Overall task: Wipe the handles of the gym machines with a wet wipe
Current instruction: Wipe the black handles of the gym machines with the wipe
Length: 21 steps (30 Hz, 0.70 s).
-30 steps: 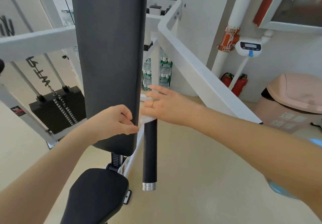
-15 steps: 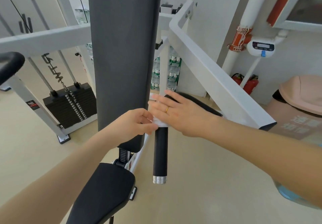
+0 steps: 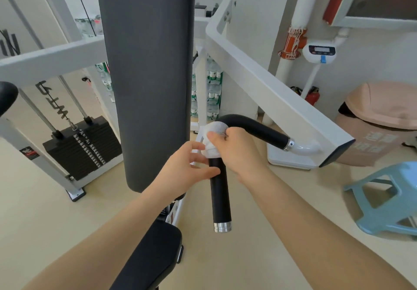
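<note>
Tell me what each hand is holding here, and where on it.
The right hand grips the wet wipe wrapped round the black handle just below its bend. The left hand pinches the wipe's lower edge.

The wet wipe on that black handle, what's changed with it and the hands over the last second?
The right hand, flat against the handle a second ago, has curled round the wet wipe, which is now wrapped round the bend of the black handle. The left hand has shifted from pinching the wipe at the back pad to the handle itself, fingers at the wipe's lower edge. The handle and pad have not moved.
</note>
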Each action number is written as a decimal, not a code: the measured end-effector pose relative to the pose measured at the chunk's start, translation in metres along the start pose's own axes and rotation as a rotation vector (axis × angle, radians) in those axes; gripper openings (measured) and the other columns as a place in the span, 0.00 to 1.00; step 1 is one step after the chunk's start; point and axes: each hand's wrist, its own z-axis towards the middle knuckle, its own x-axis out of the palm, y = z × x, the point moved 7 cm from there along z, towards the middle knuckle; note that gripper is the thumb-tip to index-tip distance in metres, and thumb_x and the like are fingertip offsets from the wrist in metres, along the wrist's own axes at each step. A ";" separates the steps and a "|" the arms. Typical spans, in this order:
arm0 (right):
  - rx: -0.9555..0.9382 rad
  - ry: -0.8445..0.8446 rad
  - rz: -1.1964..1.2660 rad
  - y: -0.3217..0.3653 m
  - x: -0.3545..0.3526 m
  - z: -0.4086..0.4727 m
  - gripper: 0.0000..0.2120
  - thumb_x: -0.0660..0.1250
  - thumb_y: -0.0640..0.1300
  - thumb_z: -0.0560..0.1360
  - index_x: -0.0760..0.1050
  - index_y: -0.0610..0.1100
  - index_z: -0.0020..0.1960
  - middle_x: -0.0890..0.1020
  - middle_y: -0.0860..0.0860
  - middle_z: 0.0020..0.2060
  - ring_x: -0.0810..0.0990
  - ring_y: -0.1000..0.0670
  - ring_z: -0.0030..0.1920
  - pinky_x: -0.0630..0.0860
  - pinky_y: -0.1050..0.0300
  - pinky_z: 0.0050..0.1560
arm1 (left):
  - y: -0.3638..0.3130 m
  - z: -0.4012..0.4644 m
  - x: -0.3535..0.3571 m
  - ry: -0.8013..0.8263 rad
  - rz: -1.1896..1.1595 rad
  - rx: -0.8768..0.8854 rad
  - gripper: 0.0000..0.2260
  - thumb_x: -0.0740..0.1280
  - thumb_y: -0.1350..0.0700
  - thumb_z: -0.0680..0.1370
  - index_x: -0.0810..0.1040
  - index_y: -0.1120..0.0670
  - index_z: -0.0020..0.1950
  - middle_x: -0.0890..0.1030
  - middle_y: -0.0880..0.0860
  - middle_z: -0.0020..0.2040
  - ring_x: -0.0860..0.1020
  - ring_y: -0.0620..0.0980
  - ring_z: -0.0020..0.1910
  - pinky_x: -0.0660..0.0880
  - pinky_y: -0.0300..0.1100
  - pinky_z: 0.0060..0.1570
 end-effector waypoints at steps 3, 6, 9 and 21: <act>0.176 0.037 0.261 -0.017 0.015 -0.011 0.17 0.61 0.51 0.77 0.73 0.39 0.58 0.80 0.45 0.47 0.78 0.49 0.43 0.72 0.59 0.36 | 0.004 -0.004 -0.001 -0.007 -0.069 0.015 0.29 0.75 0.55 0.68 0.66 0.46 0.65 0.82 0.43 0.44 0.82 0.41 0.41 0.74 0.34 0.46; 0.323 0.078 0.336 -0.032 0.032 -0.023 0.18 0.62 0.52 0.76 0.72 0.39 0.58 0.80 0.43 0.47 0.81 0.45 0.45 0.79 0.52 0.45 | 0.006 -0.007 -0.003 0.008 -0.134 0.034 0.37 0.75 0.58 0.69 0.59 0.46 0.72 0.85 0.44 0.43 0.83 0.41 0.42 0.75 0.42 0.56; 0.331 0.039 0.335 -0.025 0.026 -0.011 0.19 0.63 0.52 0.75 0.71 0.40 0.60 0.79 0.42 0.50 0.79 0.44 0.48 0.79 0.50 0.47 | 0.005 -0.009 -0.007 0.043 -0.148 0.035 0.33 0.74 0.59 0.70 0.61 0.44 0.68 0.85 0.46 0.42 0.83 0.43 0.40 0.76 0.41 0.54; 0.276 0.133 0.424 -0.030 0.021 -0.019 0.11 0.70 0.48 0.72 0.77 0.42 0.50 0.82 0.43 0.48 0.81 0.47 0.49 0.77 0.55 0.50 | 0.009 -0.002 -0.018 0.047 -0.093 0.144 0.20 0.59 0.65 0.78 0.72 0.44 0.64 0.81 0.44 0.52 0.81 0.40 0.44 0.78 0.33 0.46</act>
